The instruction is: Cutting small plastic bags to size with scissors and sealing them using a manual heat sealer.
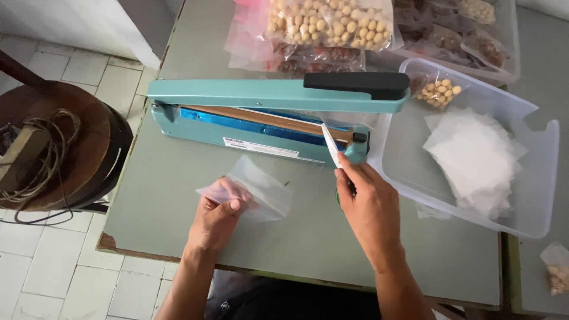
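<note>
**Two hands at the teal heat sealer**

A teal metal impulse heat sealer (pixel 261 115) with a black handle grip lies across the grey-green tabletop (pixel 296 243), its arm raised.

The left hand (pixel 216 222), in front of the sealer's middle, pinches a small clear plastic bag (pixel 255 189) between thumb and fingers; the bag rests partly on the tabletop, its far edge just short of the sealer's base.

The right hand (pixel 370 207), in front of the sealer's right end, is closed on a narrow white strip (pixel 330 145) held between fingertips. The strip slants up from the hand and its tip lies on the sealing bar near the right end (whether it is paper or film cannot be told).

Just right of the sealer sits a clear plastic tub (pixel 533 195) holding a stack of white translucent sheets (pixel 474 157) and a small bag of pale round nuts (pixel 438 92).

Behind the sealer lie clear packets of pale nuts (pixel 332 24) and darker ones (pixel 314 59).

Left of the sealer, off the table, stands a round dark wooden stool (pixel 89 142) with coiled cord (pixel 50 145) on top.
</note>
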